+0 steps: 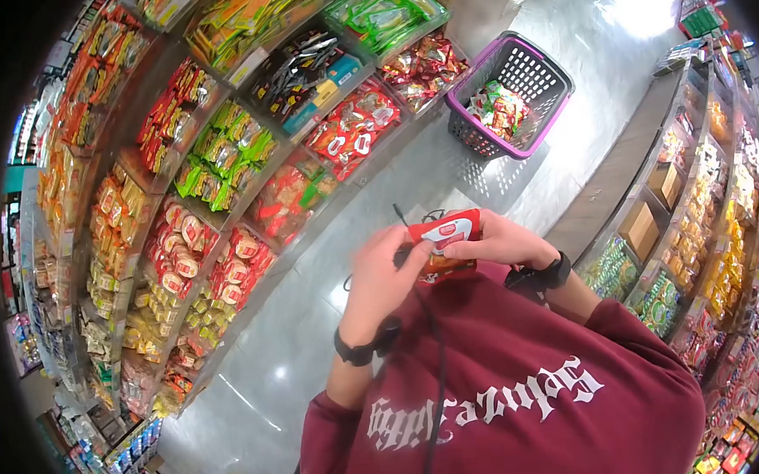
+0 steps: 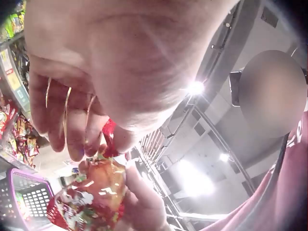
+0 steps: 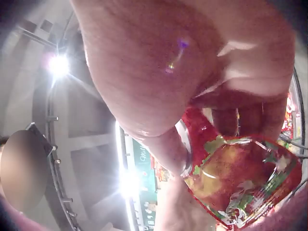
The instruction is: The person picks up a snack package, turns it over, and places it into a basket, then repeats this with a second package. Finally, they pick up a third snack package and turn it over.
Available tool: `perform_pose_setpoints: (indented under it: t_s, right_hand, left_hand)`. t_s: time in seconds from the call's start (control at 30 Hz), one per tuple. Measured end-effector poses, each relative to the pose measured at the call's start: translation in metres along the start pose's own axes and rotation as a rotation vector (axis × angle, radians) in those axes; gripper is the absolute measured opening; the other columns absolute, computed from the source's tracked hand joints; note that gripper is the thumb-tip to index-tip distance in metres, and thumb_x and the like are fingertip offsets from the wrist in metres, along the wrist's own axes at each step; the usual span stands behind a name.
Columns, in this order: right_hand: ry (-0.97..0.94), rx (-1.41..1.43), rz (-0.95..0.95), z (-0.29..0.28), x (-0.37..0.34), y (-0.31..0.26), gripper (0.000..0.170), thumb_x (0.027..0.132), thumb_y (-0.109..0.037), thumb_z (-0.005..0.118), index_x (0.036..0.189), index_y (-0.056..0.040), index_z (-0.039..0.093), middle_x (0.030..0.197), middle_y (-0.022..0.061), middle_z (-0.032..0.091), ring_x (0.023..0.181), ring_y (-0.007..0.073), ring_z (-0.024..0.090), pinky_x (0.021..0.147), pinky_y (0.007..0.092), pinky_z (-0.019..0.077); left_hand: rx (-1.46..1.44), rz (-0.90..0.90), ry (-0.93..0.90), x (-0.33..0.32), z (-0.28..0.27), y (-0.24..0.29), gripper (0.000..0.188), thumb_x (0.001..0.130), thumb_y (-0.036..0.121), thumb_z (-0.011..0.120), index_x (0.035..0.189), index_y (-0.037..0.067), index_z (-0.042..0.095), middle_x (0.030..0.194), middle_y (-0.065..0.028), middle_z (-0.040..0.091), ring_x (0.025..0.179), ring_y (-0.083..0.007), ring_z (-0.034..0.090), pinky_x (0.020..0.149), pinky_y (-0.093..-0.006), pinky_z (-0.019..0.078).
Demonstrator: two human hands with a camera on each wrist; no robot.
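Pinching a red packet (image 1: 450, 230) between thumbs and fingers, the left hand (image 1: 383, 270) and right hand (image 1: 512, 244) hold it just in front of the maroon top (image 1: 525, 341). The right thumb lies across its face. Beyond, a purple-rimmed basket (image 1: 515, 62) with packets (image 1: 500, 110) inside stands on the floor (image 1: 269, 352).

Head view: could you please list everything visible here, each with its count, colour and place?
Snack packet: 1, red and white, between both hands
Shopping basket: 1, dark grey, purple rim, on floor
Basket packets: several, red, green, white, inside basket
Left shelves: several tiers, grey edges, packets multicoloured
Right shelves: several tiers, grey-brown base, packets multicoloured
Cardboard boxes: at least 2, brown, right shelves
Floor: 1, grey, between shelves
Cable: at least 1, black, across sweatshirt
Sweatshirt: 1, dark red, on person
Wristbands: 2, black, one per wrist
Left hand: 1, bare, pinching packet
Right hand: 1, bare, pinching packet
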State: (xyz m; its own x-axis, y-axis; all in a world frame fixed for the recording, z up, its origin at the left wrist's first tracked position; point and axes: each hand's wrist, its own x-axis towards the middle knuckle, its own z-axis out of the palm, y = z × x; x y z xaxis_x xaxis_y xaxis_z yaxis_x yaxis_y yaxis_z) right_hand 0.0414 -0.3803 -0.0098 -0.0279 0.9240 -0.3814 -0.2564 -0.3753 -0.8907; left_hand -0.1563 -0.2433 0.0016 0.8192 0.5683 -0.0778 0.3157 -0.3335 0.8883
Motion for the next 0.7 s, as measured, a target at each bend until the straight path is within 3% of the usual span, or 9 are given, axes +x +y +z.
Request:
perform_pose_setpoints:
  t_s: [0.2, 0.33, 0.57, 0.7]
  right_hand:
    - [0.085, -0.151, 0.171, 0.037, 0.008, 0.004, 0.043, 0.097, -0.025, 0.074, 0.132, -0.0013, 0.065, 0.113, 0.0023, 0.073, 0.099, 0.0070, 0.063, 0.091, 0.0270, 0.0523]
    - [0.195, -0.159, 0.245, 0.059, 0.001, 0.011, 0.037, 0.099, -0.014, 0.072, 0.130, 0.0016, 0.061, 0.119, 0.0046, 0.070, 0.108, 0.0096, 0.063, 0.097, 0.0296, 0.0526]
    - [0.342, 0.130, 0.159, 0.087, -0.028, 0.033, 0.037, 0.100, -0.001, 0.065, 0.136, 0.0024, 0.056, 0.129, 0.0081, 0.067, 0.118, 0.0129, 0.062, 0.104, 0.0304, 0.0511]
    - [0.394, 0.142, 0.104, 0.083, -0.049, 0.054, 0.040, 0.100, 0.001, 0.063, 0.139, 0.0023, 0.055, 0.130, 0.0094, 0.066, 0.120, 0.0143, 0.062, 0.105, 0.0314, 0.0509]
  left_hand:
    - [-0.082, -0.038, -0.031, -0.030, -0.014, -0.032, 0.021, 0.097, 0.020, 0.068, 0.098, 0.000, 0.061, 0.085, -0.0159, 0.064, 0.078, -0.0325, 0.064, 0.071, -0.0385, 0.0492]
    - [-0.257, -0.057, -0.115, -0.038, -0.012, -0.052, 0.026, 0.099, 0.024, 0.068, 0.092, 0.002, 0.055, 0.081, -0.0158, 0.061, 0.071, -0.0341, 0.059, 0.064, -0.0432, 0.0448]
    - [-0.388, -0.123, -0.285, -0.040, -0.015, -0.077, 0.025, 0.102, 0.023, 0.065, 0.097, 0.000, 0.057, 0.072, -0.0139, 0.063, 0.065, -0.0229, 0.062, 0.063, -0.0366, 0.0473]
    - [-0.337, -0.095, -0.349, -0.027, -0.013, -0.058, 0.024, 0.103, 0.021, 0.065, 0.096, -0.001, 0.057, 0.072, -0.0113, 0.064, 0.063, -0.0172, 0.059, 0.061, -0.0330, 0.0468]
